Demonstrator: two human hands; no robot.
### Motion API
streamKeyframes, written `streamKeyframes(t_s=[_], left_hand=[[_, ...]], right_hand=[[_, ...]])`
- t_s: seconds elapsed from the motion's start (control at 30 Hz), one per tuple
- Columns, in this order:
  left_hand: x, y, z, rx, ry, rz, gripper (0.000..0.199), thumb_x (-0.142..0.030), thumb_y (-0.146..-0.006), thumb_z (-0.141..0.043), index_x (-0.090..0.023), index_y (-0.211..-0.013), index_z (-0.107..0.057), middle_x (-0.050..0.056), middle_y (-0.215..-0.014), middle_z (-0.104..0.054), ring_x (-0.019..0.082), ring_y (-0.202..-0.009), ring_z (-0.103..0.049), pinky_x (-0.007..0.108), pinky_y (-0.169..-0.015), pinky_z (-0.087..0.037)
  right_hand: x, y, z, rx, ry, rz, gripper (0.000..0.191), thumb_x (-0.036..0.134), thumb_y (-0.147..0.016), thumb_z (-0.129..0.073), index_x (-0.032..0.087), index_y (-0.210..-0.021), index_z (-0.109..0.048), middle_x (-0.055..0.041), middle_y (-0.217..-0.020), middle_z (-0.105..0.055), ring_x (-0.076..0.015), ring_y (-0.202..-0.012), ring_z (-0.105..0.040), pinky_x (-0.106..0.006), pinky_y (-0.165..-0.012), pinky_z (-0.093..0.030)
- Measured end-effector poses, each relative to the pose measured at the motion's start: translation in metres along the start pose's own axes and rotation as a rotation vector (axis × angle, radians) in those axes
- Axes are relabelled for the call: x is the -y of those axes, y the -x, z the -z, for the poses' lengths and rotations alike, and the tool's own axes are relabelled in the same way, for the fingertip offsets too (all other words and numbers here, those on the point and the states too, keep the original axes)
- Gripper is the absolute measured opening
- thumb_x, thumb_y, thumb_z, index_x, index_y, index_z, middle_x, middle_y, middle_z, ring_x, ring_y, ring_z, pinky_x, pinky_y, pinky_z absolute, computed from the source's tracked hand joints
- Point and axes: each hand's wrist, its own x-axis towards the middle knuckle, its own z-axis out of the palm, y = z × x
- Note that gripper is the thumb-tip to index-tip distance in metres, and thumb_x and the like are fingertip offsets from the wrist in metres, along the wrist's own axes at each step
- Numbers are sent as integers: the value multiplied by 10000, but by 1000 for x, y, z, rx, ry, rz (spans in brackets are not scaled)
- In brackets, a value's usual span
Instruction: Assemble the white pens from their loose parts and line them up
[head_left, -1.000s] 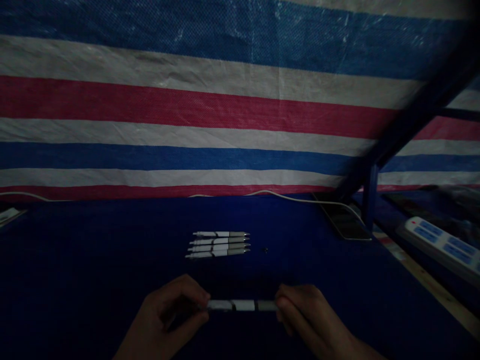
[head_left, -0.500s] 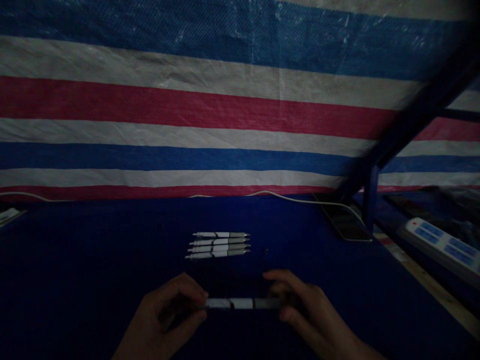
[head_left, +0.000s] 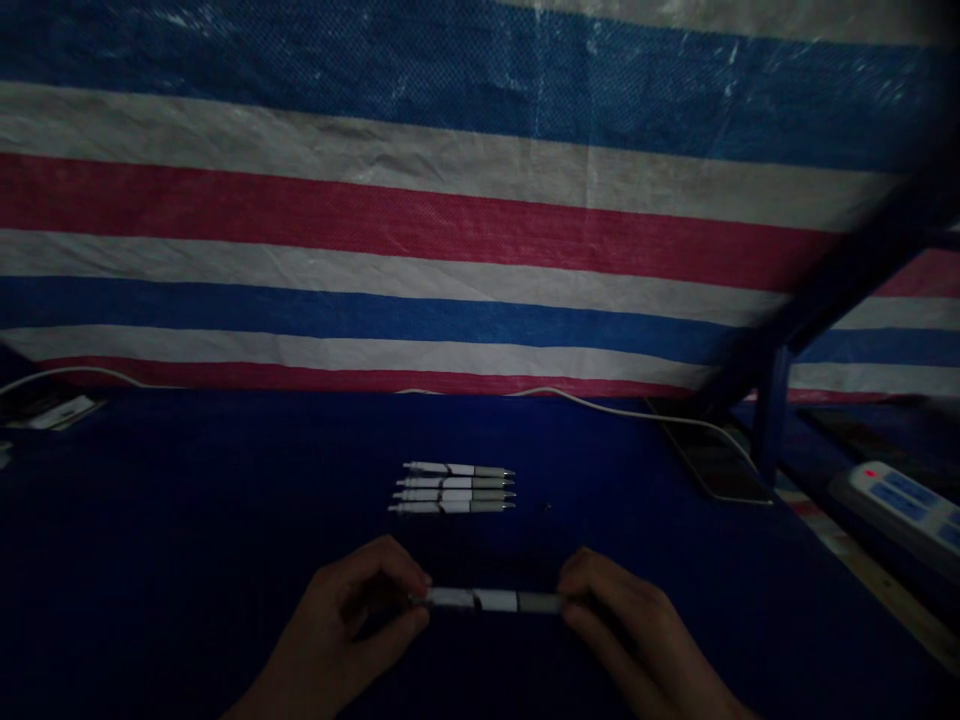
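A white and grey pen [head_left: 491, 601] lies level between my two hands, low over the dark blue table [head_left: 187, 520]. My left hand [head_left: 349, 625] pinches its left end. The pen's right end is gripped by my right hand [head_left: 634, 635]. Just beyond, several similar white pens [head_left: 454, 488] lie side by side in a neat row on the table, tips pointing right. A tiny dark speck [head_left: 548, 507] sits to the right of that row.
A striped red, white and blue tarp [head_left: 450, 220] hangs behind the table. A white cable [head_left: 600, 405] runs along its foot to a phone [head_left: 712, 460] at the right. A power strip [head_left: 904, 500] lies far right beside a blue metal post [head_left: 772, 410].
The view has shifted a little to the left. My right hand's fingers lifted off the pen's end and closed on it again. The pen stays level between both hands.
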Motion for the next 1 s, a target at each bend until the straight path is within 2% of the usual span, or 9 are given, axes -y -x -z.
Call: streamKeyframes(t_s=[0.07,0.17,0.27,0.43,0.6,0.73,0.83,0.93,1.0], left_hand=[[0,1,0,10,11,-1,161,-83,-767,-652,-243,-779,-666,-18,-803,-652,162,-764,-660,253,-691,-517],[2,1,0,5,16,-2,153,-85,-771,-650,-237,-786,-663,-17,-800,-647,161,-761,-656,251,-683,-512],[2,1,0,11,22,-11,128,-102,-779,-649,-230,-786,-659,-14,-793,-639,158,-737,-647,251,-664,-507],[-1,3,-1,31,26,-26,145,-86,-779,-641,-227,-748,-659,-9,-792,-636,161,-742,-651,256,-674,-512],[-2,4,0,33,-29,-68,164,-82,-773,-630,-240,-748,-665,-10,-775,-642,161,-714,-650,256,-651,-506],[4,0,3,-11,-52,-74,121,-124,-780,-634,-238,-754,-666,-7,-769,-642,167,-711,-639,258,-642,-498],[7,-5,8,-61,-56,-56,73,-172,-790,-646,-230,-749,-662,-11,-738,-638,159,-674,-615,242,-610,-478],[8,-7,12,-93,-58,-33,41,-220,-787,-668,-225,-747,-670,-17,-708,-634,155,-644,-598,228,-580,-465],[9,-8,15,-106,-56,-21,38,-235,-781,-680,-225,-744,-680,-22,-696,-633,152,-635,-596,221,-572,-461]], right_hand=[[3,-1,2,8,-5,23,192,184,-965,-422,245,-851,-564,-12,-787,-627,-177,-662,-619,-278,-599,-493],[5,-3,4,-7,14,56,163,169,-905,-524,249,-1044,-554,-33,-897,-656,-192,-700,-642,-285,-599,-509],[5,-2,2,2,59,78,113,143,-901,-521,245,-933,-557,-19,-817,-650,-184,-675,-639,-275,-581,-497],[11,2,-3,-102,131,104,184,290,-965,-440,257,-849,-578,-13,-707,-646,-196,-608,-629,-299,-570,-490],[16,0,-4,-13,147,18,237,275,-958,-467,233,-773,-609,-5,-675,-643,-185,-609,-636,-288,-588,-503],[18,0,3,-12,87,52,186,287,-955,-476,231,-894,-642,-23,-769,-670,-198,-716,-658,-301,-672,-526],[9,-6,11,-72,66,43,210,277,-972,-451,230,-1070,-630,-41,-885,-694,-206,-813,-672,-308,-722,-537],[-8,-21,20,-162,209,-19,207,204,-956,-465,201,-1068,-639,-61,-969,-700,-210,-903,-670,-333,-809,-529],[-19,-35,27,-155,246,-27,233,149,-920,-501,185,-1103,-640,-70,-967,-694,-214,-881,-667,-353,-804,-526]])
